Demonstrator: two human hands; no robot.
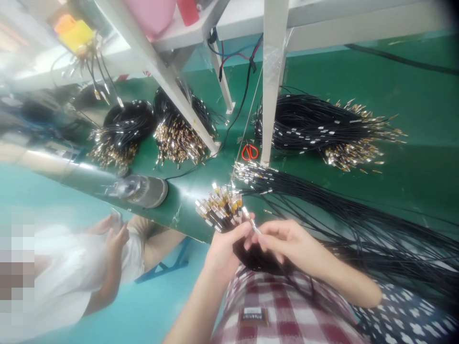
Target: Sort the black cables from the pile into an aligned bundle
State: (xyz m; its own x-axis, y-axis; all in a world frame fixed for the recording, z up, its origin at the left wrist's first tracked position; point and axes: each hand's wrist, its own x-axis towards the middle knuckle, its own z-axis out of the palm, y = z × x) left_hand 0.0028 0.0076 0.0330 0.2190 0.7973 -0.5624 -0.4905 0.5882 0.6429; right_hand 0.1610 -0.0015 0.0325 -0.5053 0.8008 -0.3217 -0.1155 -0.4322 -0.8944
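I have the right hand (290, 239) pinching a metal connector (253, 224) nearer than the red-handled scissors (249, 153); my left hand (226, 248) clasps the black cable bundle (251, 258), whose strands could slip if it slackens.

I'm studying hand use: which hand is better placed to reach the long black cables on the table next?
Probably the right hand: it is nearer the long black cables, with only its fingertips pinching one connector. The left hand lies farther off and appears to hold the cable bundle.

Black cables (256, 262) are bunched, metal tips (222, 205) splayed forward.
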